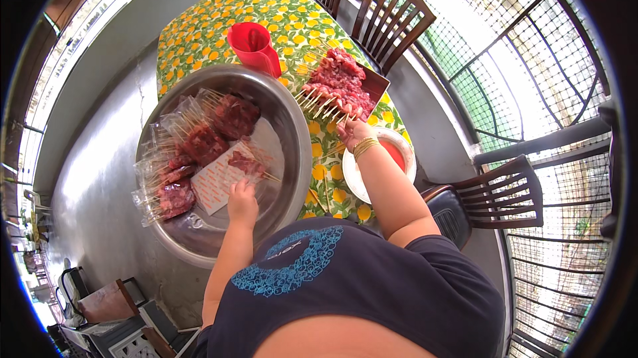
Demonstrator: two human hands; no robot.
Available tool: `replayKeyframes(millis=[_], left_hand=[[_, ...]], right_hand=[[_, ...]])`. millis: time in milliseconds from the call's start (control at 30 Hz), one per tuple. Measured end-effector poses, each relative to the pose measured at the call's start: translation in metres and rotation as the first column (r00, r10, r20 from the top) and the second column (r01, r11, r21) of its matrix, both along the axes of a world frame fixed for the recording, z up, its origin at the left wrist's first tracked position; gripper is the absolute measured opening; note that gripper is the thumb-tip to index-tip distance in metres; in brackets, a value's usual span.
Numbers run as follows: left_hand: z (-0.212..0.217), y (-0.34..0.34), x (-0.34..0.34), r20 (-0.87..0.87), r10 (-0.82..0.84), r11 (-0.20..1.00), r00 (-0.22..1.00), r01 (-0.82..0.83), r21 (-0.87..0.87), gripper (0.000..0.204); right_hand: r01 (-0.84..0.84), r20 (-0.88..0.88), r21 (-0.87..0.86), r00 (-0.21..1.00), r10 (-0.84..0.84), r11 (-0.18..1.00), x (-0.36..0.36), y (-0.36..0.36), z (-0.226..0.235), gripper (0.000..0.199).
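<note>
My left hand [242, 204] is inside a large metal basin [299, 178], its fingers closed at the edge of a flat bag with orange print [216, 182]. On that bag lies a small bunch of raw meat skewers [247, 164], sticks pointing right. Clear plastic packs of meat skewers [203, 142] line the basin's left side. To the right, my right hand [355, 133] pinches a skewer at the near edge of a heap of raw meat skewers [340, 82]. The heap rests on a dark red tray [377, 85], its sticks jutting out to the left.
A red plastic container [254, 45] stands beyond the basin on the lemon-patterned tablecloth [212, 22]. Under my right forearm sits a white plate [359, 184] with something red in it. Wooden chairs [393, 19] stand along the table's right side, near a barred mesh window [531, 59].
</note>
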State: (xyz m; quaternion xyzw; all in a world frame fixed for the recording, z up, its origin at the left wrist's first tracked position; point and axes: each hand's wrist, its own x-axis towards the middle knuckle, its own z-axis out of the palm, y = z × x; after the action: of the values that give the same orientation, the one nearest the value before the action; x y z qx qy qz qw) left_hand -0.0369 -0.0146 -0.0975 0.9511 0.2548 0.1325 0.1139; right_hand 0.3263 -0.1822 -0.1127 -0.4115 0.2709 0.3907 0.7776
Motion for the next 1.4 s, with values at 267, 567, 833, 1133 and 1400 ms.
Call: replayKeyframes(millis=[267, 567, 833, 1133, 1400], left_hand=[[-0.001, -0.001, 0.002, 0.034, 0.013, 1.000, 0.999, -0.013, 0.019, 0.027], [0.000, 0.000, 0.002, 0.051, -0.006, 0.999, 0.999, 0.004, 0.032, 0.026], [0.001, 0.003, -0.002, 0.074, -0.033, 0.998, 0.997, 0.030, 0.049, 0.025], [-0.003, 0.007, 0.005, 0.094, -0.012, 0.999, 0.996, 0.008, 0.053, 0.029], [0.016, 0.033, 0.018, 0.235, 0.000, 0.996, 0.972, -0.020, 0.081, 0.032]], right_hand=[[0.095, -0.052, 0.044, 0.994, -0.093, 0.995, 0.003, -0.015, 0.011, 0.012], [0.072, 0.076, -0.018, 0.995, -0.070, 0.997, -0.027, -0.032, 0.029, 0.020], [-0.046, 0.111, -0.109, 0.992, 0.058, 0.993, -0.025, -0.045, 0.013, 0.017], [-0.159, 0.209, -0.230, 0.956, 0.208, 0.960, -0.028, -0.062, 0.031, 0.019], [-0.680, 0.377, -0.238, 0.593, 0.711, 0.693, -0.083, -0.088, 0.158, 0.018]])
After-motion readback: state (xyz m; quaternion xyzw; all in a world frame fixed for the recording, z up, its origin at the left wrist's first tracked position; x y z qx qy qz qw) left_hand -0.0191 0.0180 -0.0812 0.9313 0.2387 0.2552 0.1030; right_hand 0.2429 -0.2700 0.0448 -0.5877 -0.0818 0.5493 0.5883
